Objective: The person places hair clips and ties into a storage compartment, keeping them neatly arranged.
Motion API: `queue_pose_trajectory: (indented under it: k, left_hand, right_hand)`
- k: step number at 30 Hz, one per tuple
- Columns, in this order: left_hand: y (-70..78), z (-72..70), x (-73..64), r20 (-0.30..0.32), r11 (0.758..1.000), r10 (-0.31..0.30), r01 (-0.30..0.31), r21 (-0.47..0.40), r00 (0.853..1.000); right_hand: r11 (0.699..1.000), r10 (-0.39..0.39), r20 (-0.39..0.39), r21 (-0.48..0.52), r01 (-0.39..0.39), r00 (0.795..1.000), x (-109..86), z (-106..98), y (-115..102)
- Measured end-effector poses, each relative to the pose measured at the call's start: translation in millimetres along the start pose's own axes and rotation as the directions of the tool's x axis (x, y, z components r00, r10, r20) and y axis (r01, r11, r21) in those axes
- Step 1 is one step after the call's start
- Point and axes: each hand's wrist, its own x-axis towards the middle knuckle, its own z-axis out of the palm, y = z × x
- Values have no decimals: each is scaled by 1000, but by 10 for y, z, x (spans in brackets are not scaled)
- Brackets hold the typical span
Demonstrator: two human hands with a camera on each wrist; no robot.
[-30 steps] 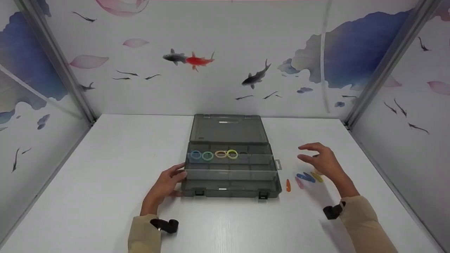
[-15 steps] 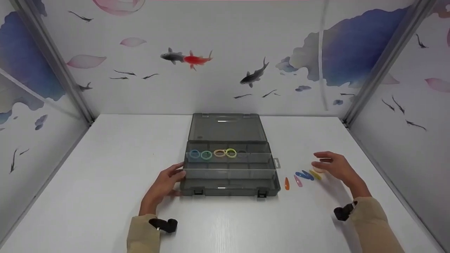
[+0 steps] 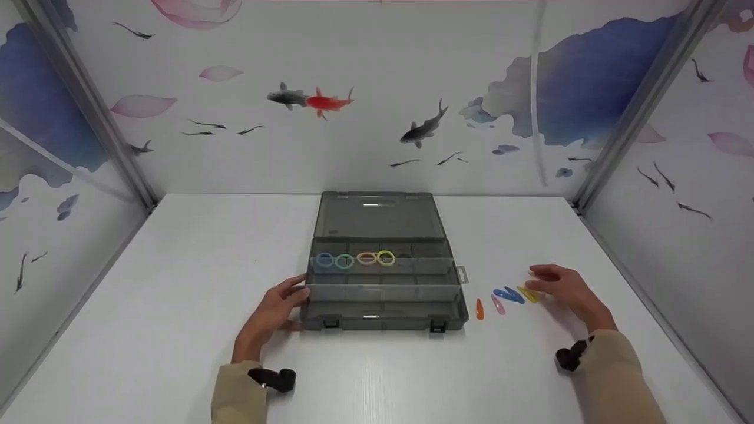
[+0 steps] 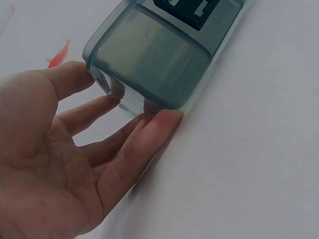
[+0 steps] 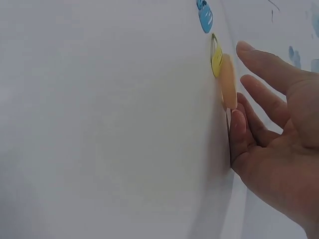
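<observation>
A grey translucent compartment box [image 3: 383, 324] stands with its lid raised at the back. Along its left side lies my left hand [image 3: 271, 309]. In the left wrist view, the fingertips [image 4: 162, 119] press its end wall and corner, loosely bent. My right hand [image 3: 568, 288] is low over the table at the right, fingers spread and lightly bent. Beside its fingertips in the right wrist view is a peach hair clip [image 5: 228, 82]; in the head view that hand covers it. A yellow hair clip [image 3: 527, 294] lies just left of the hand.
Blue hair clips [image 3: 509, 294], a pink one [image 3: 498, 304] and an orange one [image 3: 479, 309] lie between box and right hand. Coloured rings, including a yellow ring [image 3: 386, 258], sit in the rear row. A clear divider [image 3: 386, 292] crosses the box. Printed walls [image 3: 365, 153] enclose the table.
My right hand has moved right and down from above the hair clips to the peach one. The left hand stays at the box, which has not moved on the table.
</observation>
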Motion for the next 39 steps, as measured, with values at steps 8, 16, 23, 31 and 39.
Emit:
queue_pose_trajectory:
  k: [8, 16, 23, 31, 39]
  left_hand:
    - [13, -22, -10, 10, 1000, -1, 1, 8, 1000]
    - [6, -39, -19, 4, 1000, -6, 6, 8, 1000]
    - [1, -30, -10, 20, 1000, 5, -5, -20, 1000]
    - [21, -54, -43, 18, 1000, 2, -2, 0, 1000]
    - [23, -20, -30, 32, 1000, 12, -12, -2, 999]
  right_hand:
    - [999, -2, 53, -48, 4, 999, -9, -56, 46]
    - [998, -27, 54, -62, 31, 998, 17, -31, 28]
    - [998, -29, 46, -51, 31, 999, -1, -40, 76]
    - [998, -36, 55, -45, 38, 998, -17, -6, 40]
    - [994, 10, 23, -113, -7, 1000, -36, -29, -5]
